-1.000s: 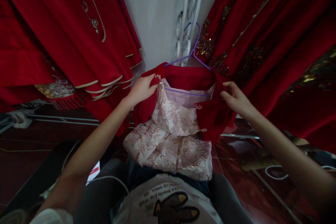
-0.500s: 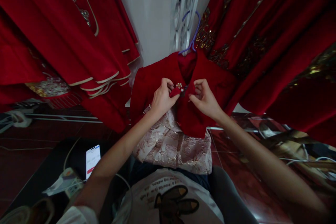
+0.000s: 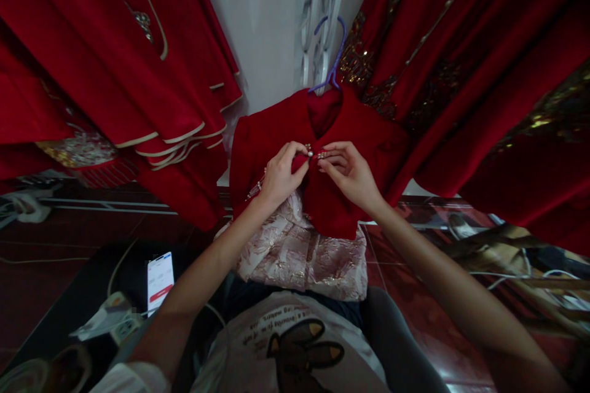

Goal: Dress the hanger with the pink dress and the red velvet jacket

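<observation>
A short red jacket [image 3: 271,126] hangs on a purple hanger [image 3: 332,70] in front of me. My left hand [image 3: 282,175] pinches the front edge on the left side, beside a small jewelled clasp [image 3: 309,151] with a pearl. My right hand [image 3: 354,173] is closed at the opposite front edge, thumb and fingers together by another jewelled piece [image 3: 321,153]. The two edges nearly meet at chest height; whether the clasp parts are joined is too small to tell. Beaded trim [image 3: 256,188] shows beside my left wrist. Pale pink brocade fabric [image 3: 299,255] lies below the jacket, over my lap.
Red garments with pale piping [image 3: 179,129] hang at left, and red garments with gold sequins [image 3: 461,92] at right. A white metal rack [image 3: 318,24] stands behind the hanger. A lit phone [image 3: 160,279] and a power strip [image 3: 124,325] lie at lower left.
My right hand has moved left, towards my left hand, and its fingers have closed at the jewelled piece. The jacket's front edges have come closer together.
</observation>
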Tool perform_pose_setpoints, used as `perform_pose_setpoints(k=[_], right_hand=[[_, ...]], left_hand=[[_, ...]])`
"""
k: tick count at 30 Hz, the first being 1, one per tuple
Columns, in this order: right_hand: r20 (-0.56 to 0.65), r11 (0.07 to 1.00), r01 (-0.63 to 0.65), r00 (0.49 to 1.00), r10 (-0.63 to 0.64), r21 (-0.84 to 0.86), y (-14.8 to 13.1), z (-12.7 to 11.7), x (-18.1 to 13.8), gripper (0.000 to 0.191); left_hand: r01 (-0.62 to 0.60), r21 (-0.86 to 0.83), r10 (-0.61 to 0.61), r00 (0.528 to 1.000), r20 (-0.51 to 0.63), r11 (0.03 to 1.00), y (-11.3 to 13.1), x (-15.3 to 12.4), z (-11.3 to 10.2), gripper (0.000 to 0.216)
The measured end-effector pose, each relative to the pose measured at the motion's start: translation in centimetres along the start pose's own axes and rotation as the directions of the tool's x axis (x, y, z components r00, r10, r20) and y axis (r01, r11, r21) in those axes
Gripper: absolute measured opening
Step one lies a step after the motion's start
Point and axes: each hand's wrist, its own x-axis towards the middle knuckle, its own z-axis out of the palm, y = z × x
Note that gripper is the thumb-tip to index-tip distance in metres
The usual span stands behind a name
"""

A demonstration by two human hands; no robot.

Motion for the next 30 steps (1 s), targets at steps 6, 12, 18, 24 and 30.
perform_pose_setpoints(k=[6, 12, 18, 24, 30], right_hand=[[-0.028, 0.998, 0.037, 0.999, -0.039, -0.06, 0.0, 0.0, 0.7, 0.023], [-0.111, 0.986, 0.065, 0.99, -0.083, -0.156, -0.4, -0.1, 0.8, 0.02], [-0.159, 1.0, 0.019, 0.987, -0.022, -0.021, 0.0, -0.3, 0.7, 0.026], [-0.184, 0.999, -0.001, 0.983, -0.008, -0.049, -0.3, -0.3, 0.3, 0.032], [-0.224, 0.999, 0.007, 0.974, -0.014, -0.034, -0.2, -0.1, 0.3, 0.032]], left_hand=[[-0.033, -0.022, 0.036, 0.989, 0.142, 0.999, -0.8, 0.8, 0.0, 0.017], [-0.094, -0.012, 0.094, 0.962, 0.258, 0.996, 0.0, 1.4, -1.1, 0.016], [-0.101, -0.003, 0.098, 0.957, 0.272, 0.995, 0.5, 2.3, -1.0, 0.005], [-0.106, -0.049, 0.116, 0.952, 0.283, 0.993, 0.5, 2.6, -0.8, 0.003], [-0.114, -0.008, 0.112, 0.956, 0.273, 0.993, 0.6, 2.2, -0.6, 0.003]])
